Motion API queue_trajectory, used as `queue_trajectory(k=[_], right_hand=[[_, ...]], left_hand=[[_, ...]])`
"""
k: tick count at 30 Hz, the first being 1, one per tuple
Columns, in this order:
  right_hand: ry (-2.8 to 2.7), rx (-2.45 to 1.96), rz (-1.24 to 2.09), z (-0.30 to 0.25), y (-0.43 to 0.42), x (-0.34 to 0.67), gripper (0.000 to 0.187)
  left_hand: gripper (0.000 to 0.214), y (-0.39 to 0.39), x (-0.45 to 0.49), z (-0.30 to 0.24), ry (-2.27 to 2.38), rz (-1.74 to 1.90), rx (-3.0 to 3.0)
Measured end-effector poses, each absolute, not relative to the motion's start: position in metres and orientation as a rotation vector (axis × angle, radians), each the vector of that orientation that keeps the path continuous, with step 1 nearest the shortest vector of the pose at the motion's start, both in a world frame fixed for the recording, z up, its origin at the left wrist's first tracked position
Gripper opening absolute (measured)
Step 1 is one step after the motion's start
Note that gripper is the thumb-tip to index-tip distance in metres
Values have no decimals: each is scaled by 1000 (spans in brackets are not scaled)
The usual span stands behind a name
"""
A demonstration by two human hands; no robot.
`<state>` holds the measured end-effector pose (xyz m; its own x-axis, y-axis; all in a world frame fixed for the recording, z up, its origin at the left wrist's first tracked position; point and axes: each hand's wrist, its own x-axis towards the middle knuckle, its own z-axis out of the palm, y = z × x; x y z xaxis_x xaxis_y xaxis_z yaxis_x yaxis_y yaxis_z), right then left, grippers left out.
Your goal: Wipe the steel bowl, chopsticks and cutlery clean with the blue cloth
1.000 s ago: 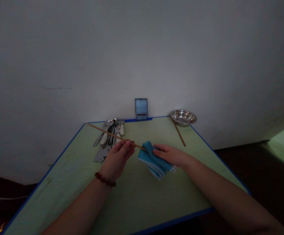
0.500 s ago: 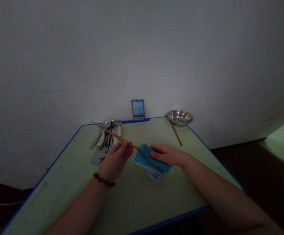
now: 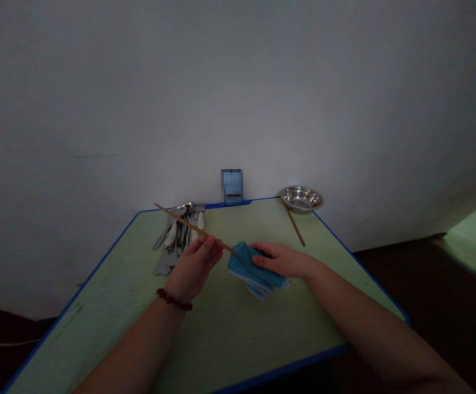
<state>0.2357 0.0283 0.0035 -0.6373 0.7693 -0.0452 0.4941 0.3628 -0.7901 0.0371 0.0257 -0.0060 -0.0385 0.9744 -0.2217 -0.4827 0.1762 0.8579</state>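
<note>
A long wooden chopstick point(image 3: 180, 220) slants across the middle of the head view, above the table. My left hand point(image 3: 197, 264), with a dark red bead bracelet on the wrist, pinches it partway along. The chopstick's lower right end runs into a folded blue cloth point(image 3: 248, 268) and is hidden there. My right hand point(image 3: 281, 259) is closed on the cloth, thumb on top. Behind my left hand lies a pile of cutlery point(image 3: 176, 235), forks, spoons and knives among it, some with white handles.
A steel bowl point(image 3: 302, 199) stands at the table's far right corner. Another chopstick point(image 3: 294, 223) lies beside it, one end by the rim. A phone-like device point(image 3: 232, 187) leans against the wall. Blue edging point(image 3: 287, 371) borders the pale green table point(image 3: 221, 339).
The cloth has shifted very slightly in my right hand. Both hands keep nearly the same place and grip; the whole view has moved a little.
</note>
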Motion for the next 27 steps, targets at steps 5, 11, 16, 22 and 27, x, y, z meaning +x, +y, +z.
queue_trajectory(k=[5, 11, 16, 22, 27], right_hand=[[-2284, -1115, 1146, 3, 30, 238, 40], [-2218, -1121, 1172, -2, 35, 241, 41], [-2145, -1110, 1217, -6, 37, 243, 40], [-1878, -1098, 1380, -4, 38, 244, 37], [-1635, -1050, 1479, 3, 41, 246, 33]], left_hand=[[8, 25, 36, -4, 966, 1280, 609], [7, 27, 32, -4, 989, 1301, 611], [5, 28, 29, -4, 995, 1308, 667], [6, 30, 24, -5, 1114, 1187, 790], [13, 30, 26, -6, 1220, 1095, 923]])
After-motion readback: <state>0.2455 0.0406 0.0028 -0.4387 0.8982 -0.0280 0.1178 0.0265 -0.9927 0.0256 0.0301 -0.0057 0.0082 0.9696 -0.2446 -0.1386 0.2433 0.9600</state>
